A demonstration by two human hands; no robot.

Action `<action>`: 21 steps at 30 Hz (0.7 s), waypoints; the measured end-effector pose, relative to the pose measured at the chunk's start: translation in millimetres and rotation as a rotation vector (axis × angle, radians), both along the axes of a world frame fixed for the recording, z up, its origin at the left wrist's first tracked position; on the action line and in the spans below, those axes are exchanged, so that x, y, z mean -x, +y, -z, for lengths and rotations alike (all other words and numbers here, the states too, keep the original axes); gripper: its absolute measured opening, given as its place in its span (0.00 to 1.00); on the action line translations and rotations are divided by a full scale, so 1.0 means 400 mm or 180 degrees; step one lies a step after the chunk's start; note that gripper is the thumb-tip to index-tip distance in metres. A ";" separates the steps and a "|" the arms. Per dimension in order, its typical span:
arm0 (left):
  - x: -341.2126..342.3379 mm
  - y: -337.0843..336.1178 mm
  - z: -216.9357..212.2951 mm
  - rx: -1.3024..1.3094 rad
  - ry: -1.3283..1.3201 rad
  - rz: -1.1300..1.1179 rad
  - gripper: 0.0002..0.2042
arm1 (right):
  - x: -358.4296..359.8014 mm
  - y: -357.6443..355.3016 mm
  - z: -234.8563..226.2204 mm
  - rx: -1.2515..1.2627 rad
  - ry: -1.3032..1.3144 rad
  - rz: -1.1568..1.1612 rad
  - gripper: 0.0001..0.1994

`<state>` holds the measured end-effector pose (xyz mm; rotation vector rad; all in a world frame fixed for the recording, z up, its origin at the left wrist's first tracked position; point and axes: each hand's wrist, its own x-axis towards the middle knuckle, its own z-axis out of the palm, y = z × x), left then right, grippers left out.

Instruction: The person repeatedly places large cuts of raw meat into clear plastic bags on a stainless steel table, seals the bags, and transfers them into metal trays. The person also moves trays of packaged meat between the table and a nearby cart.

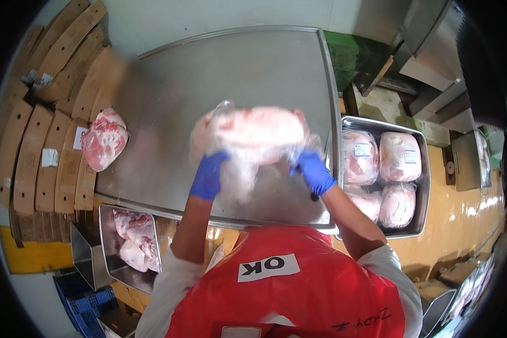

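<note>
We are clamping both grips, left hand and right hand, on bagged meat above the bench, while the right tray is holding wrapped cuts and the lower tray raw meat.

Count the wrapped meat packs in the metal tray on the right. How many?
4 in the tray: back left, back right, front left, front right. Others may hide underneath.

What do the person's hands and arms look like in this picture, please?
Both hands wear blue gloves: the left hand and the right hand. The forearms are bare. Short white sleeves cover the upper arms, under a red apron with a white label.
</note>
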<state>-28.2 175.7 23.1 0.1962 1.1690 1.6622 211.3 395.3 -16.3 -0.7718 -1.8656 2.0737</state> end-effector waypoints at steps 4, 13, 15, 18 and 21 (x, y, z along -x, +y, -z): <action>0.059 0.143 -0.043 -0.0502 0.0861 -0.0467 0.12 | 0.125 0.107 -0.196 0.0302 0.0731 0.0838 0.14; -0.139 -0.359 0.126 0.1227 0.0300 0.0114 0.16 | -0.176 -0.070 0.078 -0.0174 -0.0903 -0.0026 0.10; -0.182 -0.500 0.117 0.1280 0.0133 -0.0044 0.17 | -0.227 -0.089 0.153 -0.0365 -0.1123 -0.0449 0.10; -0.218 -0.594 0.092 0.1578 0.0382 -0.0093 0.16 | -0.221 -0.137 0.105 -0.1310 -0.1483 -0.1325 0.10; -0.197 -0.634 0.095 0.1847 0.1610 0.0133 0.17 | -0.181 -0.102 0.070 -0.2317 -0.1225 -0.2233 0.11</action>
